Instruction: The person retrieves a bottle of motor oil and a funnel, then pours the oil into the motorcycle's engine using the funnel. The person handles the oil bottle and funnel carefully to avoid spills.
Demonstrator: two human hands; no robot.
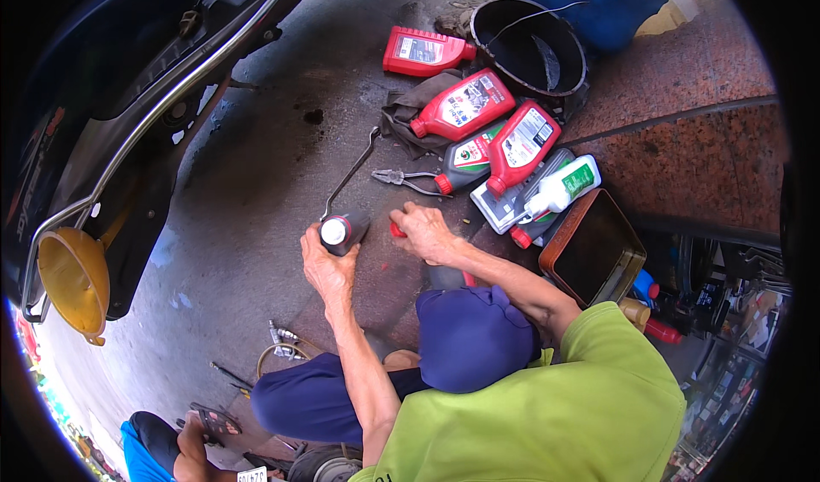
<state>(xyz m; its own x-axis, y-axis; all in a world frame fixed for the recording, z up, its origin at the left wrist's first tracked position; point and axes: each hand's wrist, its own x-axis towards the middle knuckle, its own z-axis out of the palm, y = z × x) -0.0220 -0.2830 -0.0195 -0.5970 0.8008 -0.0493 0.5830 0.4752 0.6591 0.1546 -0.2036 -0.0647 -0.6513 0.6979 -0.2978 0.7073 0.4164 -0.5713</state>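
Neither of my hands is in view. Before me a person in a lime-green shirt (525,424) and a navy cap (477,338) sits low, seen from above and behind. That person's left hand (327,267) is wrapped around a dark grey plastic bottle (353,231) standing upright, its round white top facing up. A red screw cap (397,230) sits in the fingers of the person's right hand (426,231), apart from the bottle. Beyond the hands lie slip-joint pliers (403,178) and a long bent metal wrench (351,173). Part of another grey container (445,277) shows under the right forearm.
Red Mobil oil bottles (464,104) lie with other bottles near a black bucket (532,46). A rectangular metal tin (592,248) lies at right. A motorcycle fairing (109,130) with a yellow funnel (73,280) borders the left. Another person's sandaled foot (214,420) shows lower left.
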